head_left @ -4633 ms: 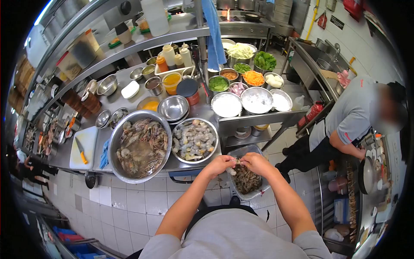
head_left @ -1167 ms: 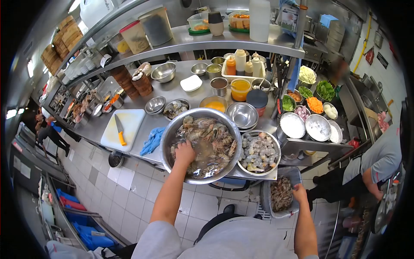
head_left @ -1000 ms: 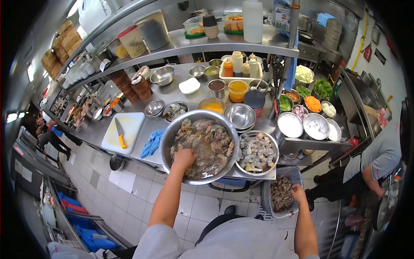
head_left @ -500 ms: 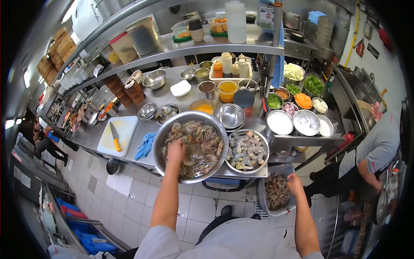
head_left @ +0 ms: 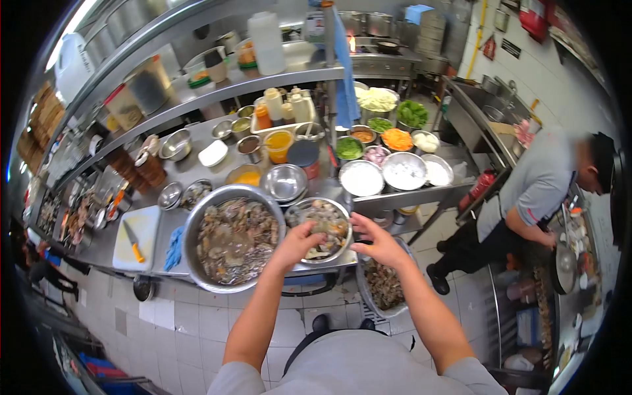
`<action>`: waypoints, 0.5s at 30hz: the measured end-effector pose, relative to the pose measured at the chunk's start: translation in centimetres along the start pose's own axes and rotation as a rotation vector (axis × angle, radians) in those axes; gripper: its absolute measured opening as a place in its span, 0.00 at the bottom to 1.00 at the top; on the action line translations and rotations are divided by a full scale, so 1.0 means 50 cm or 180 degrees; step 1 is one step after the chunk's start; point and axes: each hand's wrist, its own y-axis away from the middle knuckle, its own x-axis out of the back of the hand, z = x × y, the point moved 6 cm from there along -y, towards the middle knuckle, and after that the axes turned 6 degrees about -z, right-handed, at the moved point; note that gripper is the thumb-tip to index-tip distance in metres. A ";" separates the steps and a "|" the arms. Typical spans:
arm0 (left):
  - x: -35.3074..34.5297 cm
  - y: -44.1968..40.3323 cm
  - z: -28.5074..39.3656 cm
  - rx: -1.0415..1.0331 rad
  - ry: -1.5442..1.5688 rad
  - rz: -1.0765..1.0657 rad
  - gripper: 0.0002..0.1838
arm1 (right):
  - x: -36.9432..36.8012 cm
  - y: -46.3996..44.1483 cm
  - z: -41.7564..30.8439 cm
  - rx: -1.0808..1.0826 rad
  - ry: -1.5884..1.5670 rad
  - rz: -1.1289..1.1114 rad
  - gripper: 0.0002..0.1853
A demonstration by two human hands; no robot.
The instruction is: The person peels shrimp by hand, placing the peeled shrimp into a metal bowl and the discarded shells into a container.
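Note:
My left hand (head_left: 295, 243) is over the left rim of the steel bowl of peeled shrimp (head_left: 321, 217), its fingers drawn together; what they hold, if anything, is too small to tell. On the bowl's right side my right hand (head_left: 380, 242) is apart from my left, fingers spread, with nothing visible in it. Left of the shrimp bowl stands a large steel basin (head_left: 193, 263) with whole shrimp in cloudy water. Beneath my right hand, a plastic tub (head_left: 363, 280) of shells and heads is partly hidden by my forearm.
A cutting board (head_left: 146, 227) with a knife (head_left: 133, 241) and a blue cloth (head_left: 174, 248) lie left of the basin. Bowls of flour (head_left: 361, 178) and cut vegetables stand behind. At the right, a co-worker (head_left: 540, 178) handles a pan (head_left: 564, 266). An overhead shelf (head_left: 217, 92) spans the counter.
My left hand has come out of the basin to the peeled-shrimp bowl. My right hand has left the tub's edge and opened beside that bowl. The view has swung right.

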 end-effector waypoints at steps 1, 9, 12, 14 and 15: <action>-0.040 -0.029 -0.026 0.0066 -0.0118 -0.0256 0.13 | -0.003 0.000 0.024 -0.0051 -0.0369 0.0049 0.35; -0.244 -0.118 -0.104 -0.1123 -0.2766 0.0031 0.24 | 0.065 0.128 0.234 -0.1541 -0.0074 0.0583 0.18; -0.295 -0.127 -0.131 -0.1387 -0.3202 -0.0245 0.24 | 0.082 0.166 0.238 -0.1540 0.0220 0.0589 0.13; -0.321 -0.133 -0.157 -0.1598 -0.3375 -0.0313 0.24 | 0.086 0.181 0.234 -0.1563 0.0132 0.0668 0.13; -0.326 -0.136 -0.164 -0.1671 -0.3164 -0.0137 0.22 | 0.093 0.186 0.235 -0.1299 0.0429 0.0771 0.13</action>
